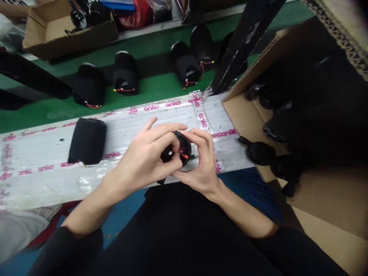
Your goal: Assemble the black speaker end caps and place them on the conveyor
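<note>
Both hands meet over the bench around a round black plastic part (187,142) with a raised rim. Inside it show a small red piece, perhaps a wire or connector, and a small white one. My right hand (202,165) curls round the part's right side, thumb below and fingers along the rim. From the left, my left hand (152,153) has its thumb and bent fingers at the opening, by the red piece, with one finger raised. Its fingertips partly hide the inside. A black fabric-covered cylinder (87,142) with thin wires at its lower end lies on the bench to the left.
Several similar black cylinders with coloured wires, one of them here (125,73), lie on the green surface (155,86) beyond. A cardboard box (241,111) with black strapped parts stands right, beside a dark post (238,42). Another box (69,40) sits back left.
</note>
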The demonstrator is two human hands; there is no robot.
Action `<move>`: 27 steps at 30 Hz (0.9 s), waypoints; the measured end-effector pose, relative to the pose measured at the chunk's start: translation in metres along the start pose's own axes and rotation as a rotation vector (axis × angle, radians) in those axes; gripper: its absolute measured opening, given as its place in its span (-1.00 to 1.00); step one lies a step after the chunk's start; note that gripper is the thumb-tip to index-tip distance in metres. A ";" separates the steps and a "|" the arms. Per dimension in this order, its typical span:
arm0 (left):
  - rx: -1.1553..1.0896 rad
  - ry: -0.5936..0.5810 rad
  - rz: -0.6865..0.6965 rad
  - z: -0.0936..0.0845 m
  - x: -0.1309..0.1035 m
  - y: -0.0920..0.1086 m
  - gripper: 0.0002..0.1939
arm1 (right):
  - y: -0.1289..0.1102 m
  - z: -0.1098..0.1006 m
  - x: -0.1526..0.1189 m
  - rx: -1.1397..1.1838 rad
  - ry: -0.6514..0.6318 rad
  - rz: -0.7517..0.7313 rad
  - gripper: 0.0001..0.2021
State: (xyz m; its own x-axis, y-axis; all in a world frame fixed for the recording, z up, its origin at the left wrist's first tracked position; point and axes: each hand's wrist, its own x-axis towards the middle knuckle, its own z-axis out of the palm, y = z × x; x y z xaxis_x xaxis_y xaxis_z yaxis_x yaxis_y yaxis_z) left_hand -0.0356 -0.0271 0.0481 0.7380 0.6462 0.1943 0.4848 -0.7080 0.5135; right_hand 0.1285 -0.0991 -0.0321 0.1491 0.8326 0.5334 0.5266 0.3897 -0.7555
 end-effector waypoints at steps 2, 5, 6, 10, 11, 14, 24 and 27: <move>-0.016 0.056 -0.014 0.003 -0.007 -0.002 -0.90 | 0.001 0.003 -0.002 0.040 0.021 0.007 -0.25; -0.018 0.098 -0.031 0.007 -0.015 -0.003 -0.88 | -0.001 0.006 -0.004 0.064 0.036 0.010 -0.24; -0.010 0.098 -0.040 0.007 -0.016 -0.002 -0.88 | -0.002 0.007 -0.004 0.067 0.034 0.011 -0.23; 0.046 0.080 -0.044 -0.001 -0.013 0.003 -0.76 | -0.005 0.006 -0.003 0.068 0.023 0.022 -0.26; 0.069 0.065 -0.037 -0.005 -0.012 0.004 -0.71 | -0.005 0.006 -0.002 0.068 0.021 0.026 -0.26; 0.168 0.032 -0.011 -0.015 -0.009 0.007 -0.73 | -0.006 0.006 -0.001 0.069 0.001 0.039 -0.24; 0.310 -0.151 0.089 -0.043 0.010 0.008 -0.75 | -0.011 0.003 0.003 0.059 -0.052 0.049 -0.23; 0.286 -0.213 0.154 -0.047 0.018 0.010 -0.73 | -0.010 0.002 0.004 0.060 -0.044 0.043 -0.23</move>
State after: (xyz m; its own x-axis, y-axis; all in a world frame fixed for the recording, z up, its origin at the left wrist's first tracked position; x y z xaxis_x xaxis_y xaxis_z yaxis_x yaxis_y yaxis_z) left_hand -0.0398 -0.0095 0.0954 0.8785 0.4743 0.0579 0.4502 -0.8622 0.2323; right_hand 0.1217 -0.0989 -0.0232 0.1328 0.8651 0.4837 0.4692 0.3750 -0.7995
